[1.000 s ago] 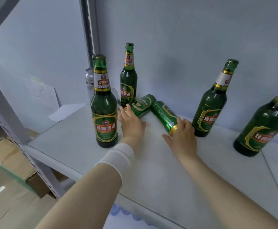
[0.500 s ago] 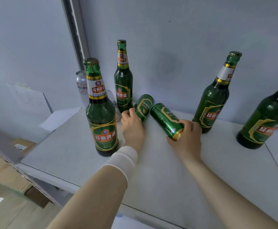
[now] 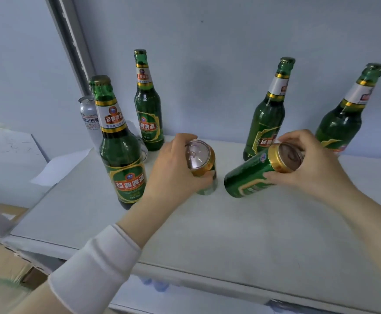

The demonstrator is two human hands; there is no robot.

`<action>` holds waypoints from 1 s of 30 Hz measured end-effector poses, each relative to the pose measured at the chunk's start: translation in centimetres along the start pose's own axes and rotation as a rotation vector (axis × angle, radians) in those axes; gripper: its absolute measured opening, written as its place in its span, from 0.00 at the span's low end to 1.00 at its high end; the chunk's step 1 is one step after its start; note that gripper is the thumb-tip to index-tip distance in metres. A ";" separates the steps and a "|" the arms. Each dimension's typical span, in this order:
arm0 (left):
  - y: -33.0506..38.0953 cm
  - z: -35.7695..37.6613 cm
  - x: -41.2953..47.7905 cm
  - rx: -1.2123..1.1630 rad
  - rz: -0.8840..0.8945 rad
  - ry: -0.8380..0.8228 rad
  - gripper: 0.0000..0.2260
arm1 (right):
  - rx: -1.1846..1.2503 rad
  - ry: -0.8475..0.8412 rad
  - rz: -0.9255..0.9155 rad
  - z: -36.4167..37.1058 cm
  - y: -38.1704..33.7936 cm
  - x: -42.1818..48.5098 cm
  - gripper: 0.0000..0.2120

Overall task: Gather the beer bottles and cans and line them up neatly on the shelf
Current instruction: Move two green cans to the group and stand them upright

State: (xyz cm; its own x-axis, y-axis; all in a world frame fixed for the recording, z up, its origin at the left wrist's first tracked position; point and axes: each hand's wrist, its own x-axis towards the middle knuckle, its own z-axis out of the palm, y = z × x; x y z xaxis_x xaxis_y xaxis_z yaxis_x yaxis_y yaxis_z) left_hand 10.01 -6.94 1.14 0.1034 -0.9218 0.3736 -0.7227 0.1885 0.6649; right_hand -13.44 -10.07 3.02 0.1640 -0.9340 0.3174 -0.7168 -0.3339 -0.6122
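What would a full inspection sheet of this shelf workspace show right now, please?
Surface: pale shelf, no spills seen.
Job's things: front-left bottle, back bottle, right bottle and far-right bottle upright; silver can upright behind the front-left bottle; left green can nearly upright; right green can tilted.
Clutter: white paper at the shelf's left end.
Grips: left hand holds the left green can; right hand holds the right green can's top end.
Cables: nothing seen.
Surroundings: grey wall, metal post, cardboard boxes below left.

经典啤酒 on bottle (image 3: 122,155), 小麦啤 on silver can (image 3: 88,117)
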 end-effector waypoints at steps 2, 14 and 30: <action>0.3 -0.5 0.6 0.026 0.043 -0.063 0.33 | -0.028 -0.046 0.005 -0.7 -0.3 0.6 0.33; -0.6 2.0 2.4 -0.182 0.023 -0.117 0.37 | 0.085 -0.111 -0.016 1.4 0.0 2.8 0.39; 0.6 3.1 0.3 -0.312 -0.051 -0.029 0.32 | 0.428 0.139 0.395 8.3 3.7 -2.9 0.32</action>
State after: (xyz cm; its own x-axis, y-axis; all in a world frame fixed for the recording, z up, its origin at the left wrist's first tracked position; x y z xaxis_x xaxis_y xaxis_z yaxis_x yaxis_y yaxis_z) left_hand 7.50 -8.15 -0.35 0.1115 -0.9413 0.3188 -0.4718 0.2322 0.8506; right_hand -10.95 -9.61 -6.16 -0.1700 -0.9822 0.0804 -0.3644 -0.0131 -0.9311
